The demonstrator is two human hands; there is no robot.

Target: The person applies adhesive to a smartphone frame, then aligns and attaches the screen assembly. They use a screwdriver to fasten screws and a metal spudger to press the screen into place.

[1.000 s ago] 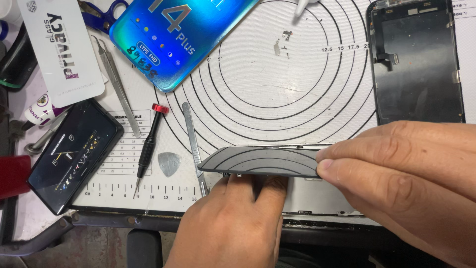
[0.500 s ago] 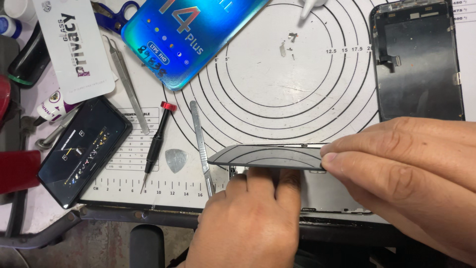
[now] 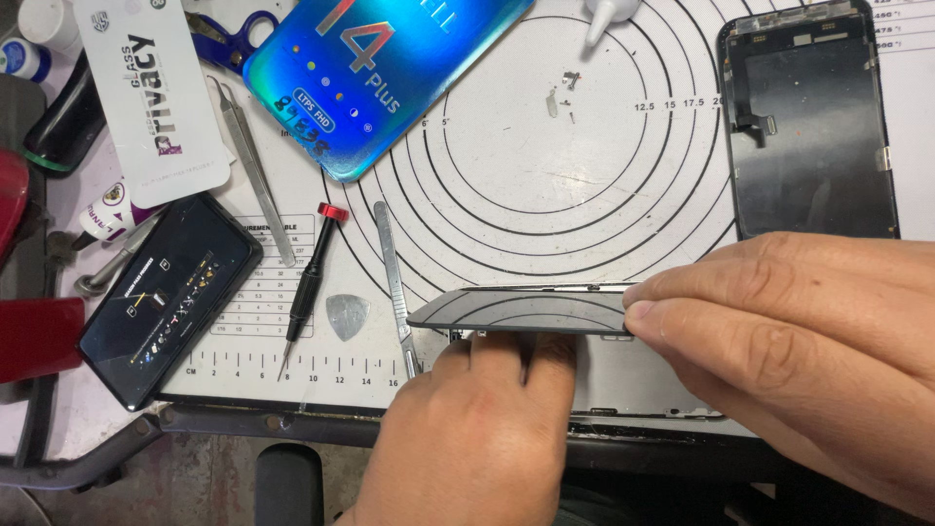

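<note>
Right hand (image 3: 808, 351) fingertips (image 3: 648, 312) closed in a pinch on the right end of a thin dark glass panel (image 3: 531, 310), held nearly flat and edge-on just above the near part of the mat; the mat's rings reflect in its surface. Left hand (image 3: 467, 438) sits under the panel, fingers (image 3: 506, 353) curled up touching its lower edge; cannot tell how firmly it grips. Panel hovers over a phone frame at the mat's near edge, mostly hidden by both hands.

Just left of the panel: a metal spudger (image 3: 392, 268), a grey triangular pick (image 3: 348, 316), a black screwdriver with red cap (image 3: 310, 287), long tweezers (image 3: 251, 170).

White work mat (image 3: 545, 166) with black concentric circles and a ruler strip. Upper middle: a blue glossy rectangular box (image 3: 390, 68), tilted, with a small dark oval label. Upper left: a white rectangular sleeve with black lettering (image 3: 156, 97), tilted. Left: a dark phone (image 3: 170, 297), screen lit, half off the mat. Upper right: an open black phone housing (image 3: 808, 127), upright. Blue-handled scissors (image 3: 229, 39) beside the box; white nozzle tip (image 3: 604, 19) at the top edge.
</note>
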